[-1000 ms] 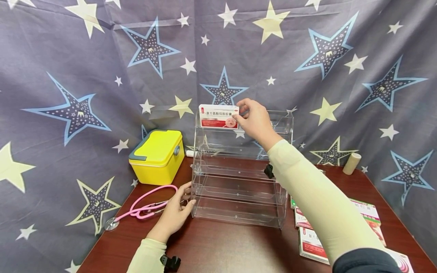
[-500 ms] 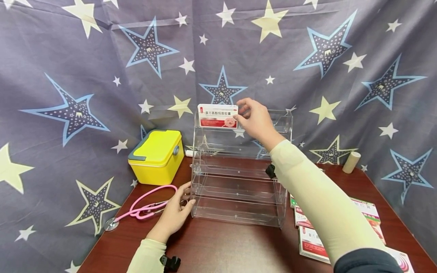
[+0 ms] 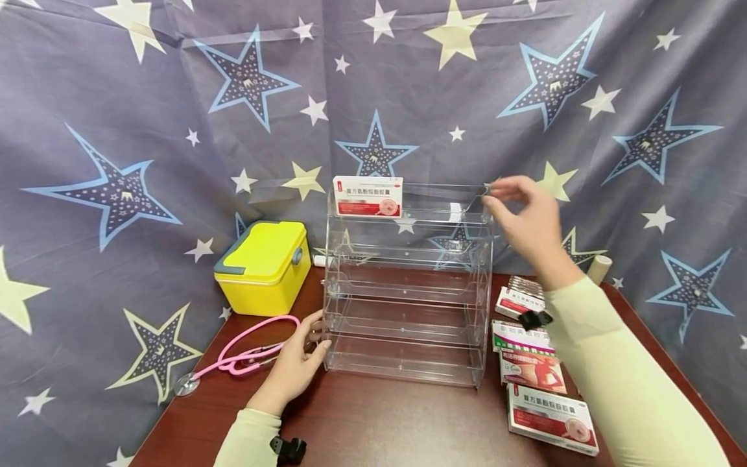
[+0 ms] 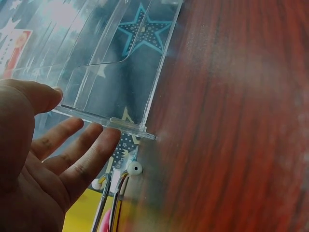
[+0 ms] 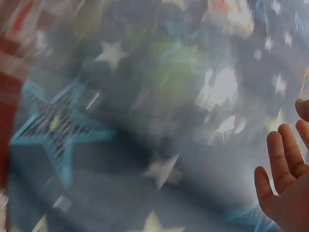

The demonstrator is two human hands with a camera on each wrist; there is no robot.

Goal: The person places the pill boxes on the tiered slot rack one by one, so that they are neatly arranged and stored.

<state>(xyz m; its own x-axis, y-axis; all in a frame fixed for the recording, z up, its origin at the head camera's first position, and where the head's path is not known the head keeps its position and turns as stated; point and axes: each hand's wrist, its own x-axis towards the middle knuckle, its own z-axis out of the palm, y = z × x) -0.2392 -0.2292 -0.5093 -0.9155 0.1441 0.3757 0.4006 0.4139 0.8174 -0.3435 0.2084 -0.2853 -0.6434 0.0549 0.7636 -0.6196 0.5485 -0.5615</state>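
Both with fingers apart, my left hand [image 3: 297, 363] touched the clear rack [image 3: 403, 368] at left while my right hand [image 3: 528, 217] hung by its far right corner.

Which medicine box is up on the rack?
The box at the top left of the clear rack; the other boxes lie on the table.

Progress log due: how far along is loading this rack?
Done: one white-and-red rectangular carton stands at the left end of the clear plastic rack's top tier. In hand: the bare left hand touches its left side; the bare right hand, holding no carton, is by its top right corner. Probably left: the flat printed cartons at right.
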